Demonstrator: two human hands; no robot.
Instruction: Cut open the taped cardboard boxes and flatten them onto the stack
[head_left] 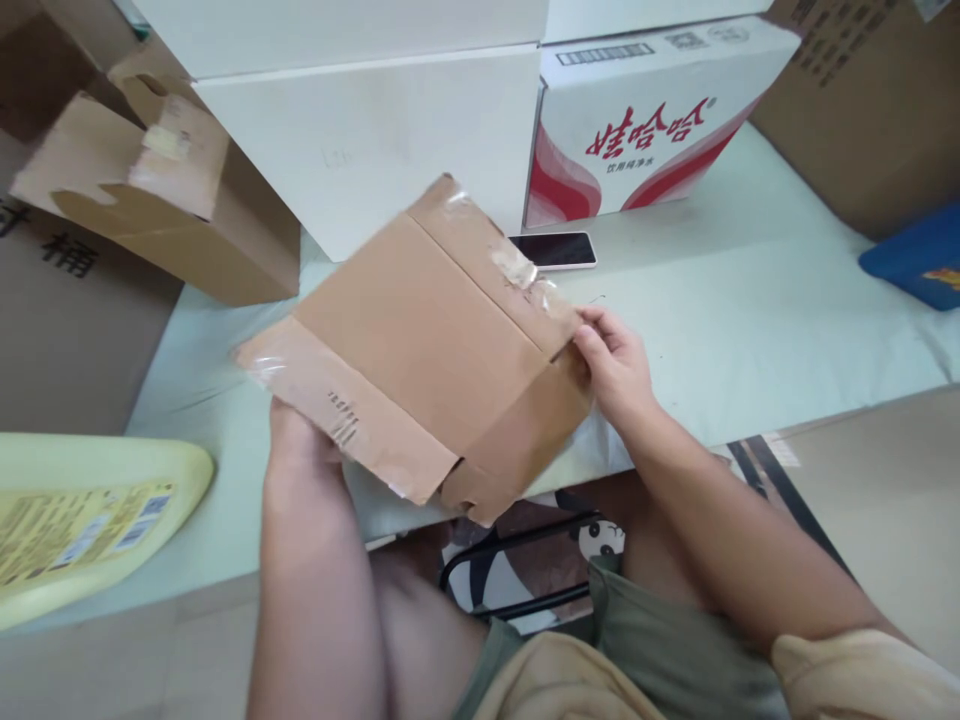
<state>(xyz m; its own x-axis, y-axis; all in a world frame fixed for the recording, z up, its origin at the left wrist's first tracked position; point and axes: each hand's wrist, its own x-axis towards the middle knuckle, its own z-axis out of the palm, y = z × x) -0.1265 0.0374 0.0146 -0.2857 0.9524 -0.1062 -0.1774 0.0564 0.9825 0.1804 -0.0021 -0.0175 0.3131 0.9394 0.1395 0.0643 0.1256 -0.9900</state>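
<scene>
**A:** Which step does this look like?

**B:** Handling a cardboard box [420, 340], I'd judge, turning it to get at its taped flaps; it is held tilted in the middle of the frame, above the near edge of the table [750, 320], touching nothing but the hands.

**A:** How do the hands sit?

**B:** The right hand [611, 365], right of centre, has a narrow grip pinched on the box's right corner, just where the top flap ends; the left hand [300, 435], lower left of centre, is under the box's lower edge; its fingers are hidden behind the cardboard, so I cannot tell whether that grip is closed on the box or only props it.

**A:** What would a next move call for?

**B:** Probably steady support from below while a fingertip gets under a tape end; the tape [517, 265] looks crumpled and may tear in strips, so a slow pull along the seam would suit.

**A:** And the box itself?

**B:** Plain brown, shallow, worn; clear tape wrinkles along the upper seam and over the lower-left flap, which carries a small printed mark; the bottom corner gapes a little. A phone [555, 250] lies flat on the table behind it, apart from it; a red-and-white carton [645, 130] stands at upper right.
</scene>
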